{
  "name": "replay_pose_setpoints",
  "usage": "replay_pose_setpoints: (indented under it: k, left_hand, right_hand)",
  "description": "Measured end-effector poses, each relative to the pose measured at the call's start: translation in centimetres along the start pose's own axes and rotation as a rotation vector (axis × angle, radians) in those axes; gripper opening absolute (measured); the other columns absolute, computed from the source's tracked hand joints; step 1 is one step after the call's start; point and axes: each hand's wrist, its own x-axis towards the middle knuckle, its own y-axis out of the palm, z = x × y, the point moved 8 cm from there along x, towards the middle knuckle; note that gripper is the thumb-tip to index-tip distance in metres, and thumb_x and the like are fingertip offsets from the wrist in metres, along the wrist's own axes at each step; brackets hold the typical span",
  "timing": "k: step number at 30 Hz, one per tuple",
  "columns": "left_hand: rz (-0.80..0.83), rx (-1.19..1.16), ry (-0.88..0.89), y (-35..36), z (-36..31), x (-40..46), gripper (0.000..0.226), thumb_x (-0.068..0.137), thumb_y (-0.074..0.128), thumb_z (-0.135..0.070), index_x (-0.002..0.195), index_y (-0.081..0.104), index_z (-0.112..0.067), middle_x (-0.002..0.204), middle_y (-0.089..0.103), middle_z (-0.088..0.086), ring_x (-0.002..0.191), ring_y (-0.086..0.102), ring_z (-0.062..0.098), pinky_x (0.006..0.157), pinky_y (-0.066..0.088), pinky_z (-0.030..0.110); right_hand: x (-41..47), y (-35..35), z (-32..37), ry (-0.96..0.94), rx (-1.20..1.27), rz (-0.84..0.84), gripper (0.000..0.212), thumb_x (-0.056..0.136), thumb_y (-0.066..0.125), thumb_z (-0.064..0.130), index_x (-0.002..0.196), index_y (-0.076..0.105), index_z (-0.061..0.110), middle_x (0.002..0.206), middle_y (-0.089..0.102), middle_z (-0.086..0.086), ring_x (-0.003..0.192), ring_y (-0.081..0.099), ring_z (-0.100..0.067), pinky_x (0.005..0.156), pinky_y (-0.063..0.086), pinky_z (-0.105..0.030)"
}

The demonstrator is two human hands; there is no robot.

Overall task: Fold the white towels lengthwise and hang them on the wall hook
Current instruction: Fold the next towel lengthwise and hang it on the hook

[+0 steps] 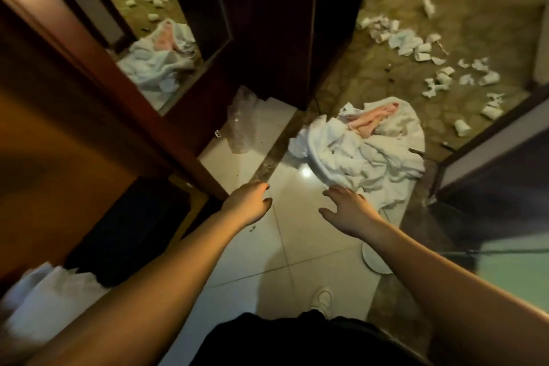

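Note:
A heap of crumpled white towels [362,151] lies on the shiny tile floor [294,235] in a doorway, with a pink cloth [371,120] on top of it. Both my arms stretch forward and down over the floor. My right hand [347,209] hovers with spread fingers just short of the heap's near edge, holding nothing. My left hand [248,202] hangs to the left of it with loosely curled fingers, also holding nothing. More white cloth [44,297] shows at the lower left, blurred. No wall hook is in view.
A dark wooden door frame with a mirror [154,47] stands at the left, reflecting the heap. A clear plastic bag [242,122] lies beside it. Several crumpled paper cups [416,47] litter the carpet beyond. A dark glass panel [490,175] stands at the right. My white shoe [322,301] is below.

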Motion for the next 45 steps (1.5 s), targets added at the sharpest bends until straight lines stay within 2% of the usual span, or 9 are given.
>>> replay_pose_setpoints:
  k: [3, 6, 9, 20, 27, 30, 34, 42, 45]
  left_hand:
    - [0.044, 0.05, 0.023, 1.2, -3.5, 3.9, 0.039, 0.098, 0.049, -0.035, 0.131, 0.054, -0.014, 0.137, 0.054, 0.008, 0.117, 0.055, 0.029, 0.09, 0.046, 0.036]
    - [0.089, 0.068, 0.033, 1.8, -6.5, 7.6, 0.047, 0.1, 0.049, -0.036, 0.143, 0.048, -0.017, 0.149, 0.047, 0.004, 0.129, 0.051, 0.028, 0.104, 0.043, 0.039]
    - [0.146, 0.067, 0.06, 2.3, -9.3, 12.2, 0.046, 0.102, 0.05, -0.032, 0.144, 0.047, -0.014, 0.152, 0.044, 0.006, 0.132, 0.048, 0.029, 0.105, 0.04, 0.036]
    - [0.356, 0.101, 0.128, 2.5, -15.5, 34.5, 0.042, 0.101, 0.047, -0.031, 0.138, 0.053, -0.011, 0.142, 0.052, 0.014, 0.126, 0.052, 0.03, 0.103, 0.043, 0.037]
    - [0.458, 0.121, 0.141, 3.9, -17.5, 47.7, 0.039, 0.097, 0.05, -0.028, 0.132, 0.057, -0.014, 0.137, 0.055, 0.011, 0.121, 0.054, 0.028, 0.099, 0.047, 0.037]
    - [0.493, 0.135, 0.11, 7.6, -17.2, 53.3, 0.037, 0.096, 0.05, -0.03, 0.128, 0.059, -0.015, 0.135, 0.056, 0.01, 0.119, 0.055, 0.028, 0.098, 0.048, 0.037]
    - [0.552, 0.179, 0.085, 14.2, -15.8, 59.2, 0.039, 0.099, 0.048, -0.033, 0.134, 0.056, -0.017, 0.138, 0.053, 0.008, 0.123, 0.053, 0.026, 0.099, 0.046, 0.035]
    - [0.609, 0.274, 0.064, 28.7, -12.3, 68.7, 0.035, 0.099, 0.048, -0.028, 0.128, 0.057, -0.013, 0.137, 0.053, 0.009, 0.122, 0.053, 0.028, 0.097, 0.044, 0.033]
    - [0.625, 0.248, 0.065, 33.0, -12.2, 71.4, 0.036, 0.1, 0.048, -0.028, 0.13, 0.055, -0.01, 0.139, 0.052, 0.013, 0.124, 0.053, 0.03, 0.097, 0.042, 0.034]
  right_hand:
    - [1.3, -0.7, -5.0, 0.059, 0.007, 0.024, 0.06, 0.097, 0.048, 0.051, 0.15, 0.04, 0.024, 0.157, 0.035, 0.001, 0.143, 0.034, -0.021, 0.116, 0.03, -0.037]
    - [2.9, -1.2, -9.3, 0.134, 0.046, 0.042, 0.058, 0.098, 0.048, 0.047, 0.15, 0.04, 0.022, 0.155, 0.038, 0.001, 0.141, 0.037, -0.021, 0.114, 0.03, -0.037]
    - [5.1, -1.3, -13.3, 0.209, 0.13, 0.089, 0.053, 0.099, 0.05, 0.041, 0.147, 0.043, 0.019, 0.153, 0.041, -0.002, 0.139, 0.039, -0.024, 0.113, 0.033, -0.036]
    - [18.4, -1.5, -27.8, 0.533, 0.336, 0.205, 0.044, 0.095, 0.048, 0.04, 0.135, 0.056, 0.023, 0.139, 0.056, -0.006, 0.122, 0.055, -0.025, 0.098, 0.047, -0.036]
    - [26.7, -0.2, -33.3, 0.711, 0.54, 0.235, 0.038, 0.096, 0.054, 0.032, 0.13, 0.061, 0.015, 0.134, 0.059, -0.009, 0.117, 0.058, -0.026, 0.089, 0.046, -0.032]
    - [30.8, 2.9, -36.5, 0.768, 0.62, 0.271, 0.038, 0.096, 0.054, 0.027, 0.125, 0.063, 0.005, 0.129, 0.062, -0.013, 0.114, 0.059, -0.028, 0.086, 0.046, -0.031]
    - [37.1, 8.3, -40.4, 0.801, 0.708, 0.279, 0.033, 0.098, 0.055, 0.027, 0.125, 0.063, 0.01, 0.13, 0.062, -0.011, 0.116, 0.058, -0.026, 0.078, 0.035, -0.024]
    - [47.4, 21.0, -47.8, 0.822, 0.761, 0.303, 0.033, 0.095, 0.059, 0.022, 0.123, 0.063, 0.006, 0.127, 0.063, -0.015, 0.119, 0.056, -0.031, 0.088, 0.039, -0.028]
    - [50.9, 24.6, -49.6, 0.818, 0.813, 0.213, 0.045, 0.09, 0.067, 0.018, 0.13, 0.058, 0.001, 0.13, 0.06, -0.021, 0.123, 0.054, -0.035, 0.093, 0.038, -0.027]
